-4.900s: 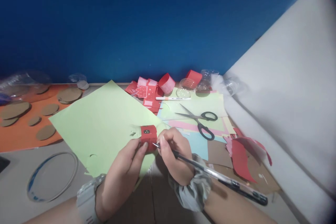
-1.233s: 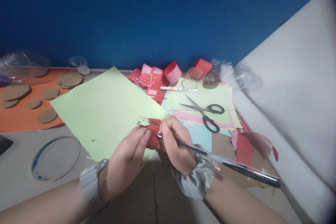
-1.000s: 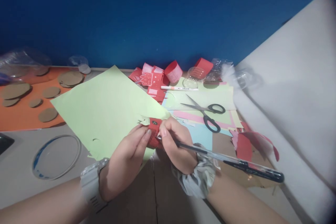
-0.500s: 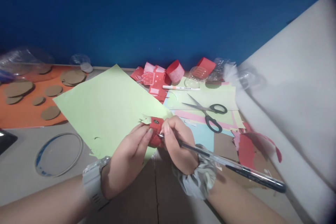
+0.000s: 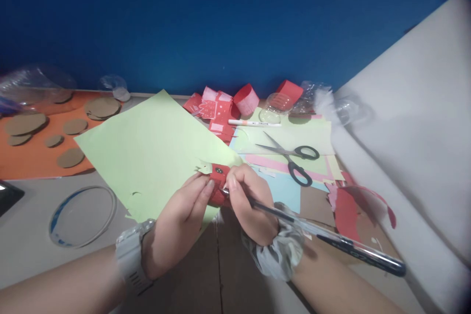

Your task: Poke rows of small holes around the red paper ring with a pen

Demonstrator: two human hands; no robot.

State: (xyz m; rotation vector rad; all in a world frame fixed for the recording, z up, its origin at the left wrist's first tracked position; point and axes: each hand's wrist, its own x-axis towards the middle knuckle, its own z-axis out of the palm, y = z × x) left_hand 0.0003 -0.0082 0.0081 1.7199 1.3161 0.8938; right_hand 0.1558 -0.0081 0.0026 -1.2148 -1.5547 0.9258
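blue wall [image 5: 221, 29] across upper frame. compared with half a second ago, the rear end of the pen [image 5: 346, 245] sits slightly lower and farther right. pen axis runs diagonally, nib pointing upper left at the red paper piece [image 5: 218, 180], frame centre. left hand [image 5: 178, 213] pinches that piece; right hand [image 5: 253, 206] grips the pen near its nib.

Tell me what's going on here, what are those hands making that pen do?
The left hand holds a small red paper piece with a dark round mark on it. The right hand grips a pen, its tip right at the paper; whether it touches is too small to tell. Open scissors lie on coloured papers to the right, and cardboard discs lie on orange paper to the left.
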